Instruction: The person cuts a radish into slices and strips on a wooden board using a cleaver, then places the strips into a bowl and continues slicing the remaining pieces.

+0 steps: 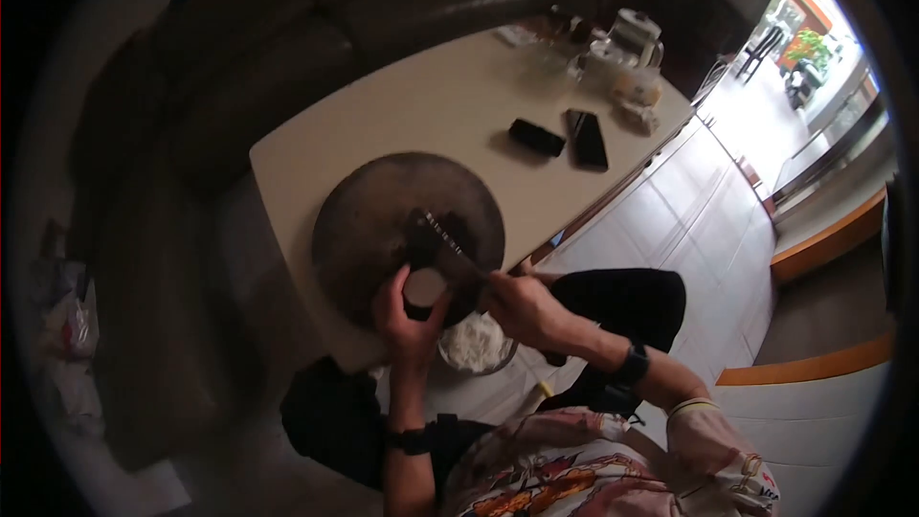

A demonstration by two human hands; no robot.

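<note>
My right hand is closed around the handle of a kitchen knife. Its dark blade points up and left over the round dark cutting board, with bright glints along it. Close to the blade, my left hand grips a piece with a round, pale face, perhaps a vegetable; its kind is not clear. Fingers and thumb sit on either side of it, at the board's near edge. Below and between my hands, a bowl holds white shreds. Dark patches mark the middle of the board.
The board rests on a pale table. Farther back lie two dark phone-like objects, a packet and a clear pitcher. A dark leather sofa runs along the table's far and left sides. Tiled floor extends right.
</note>
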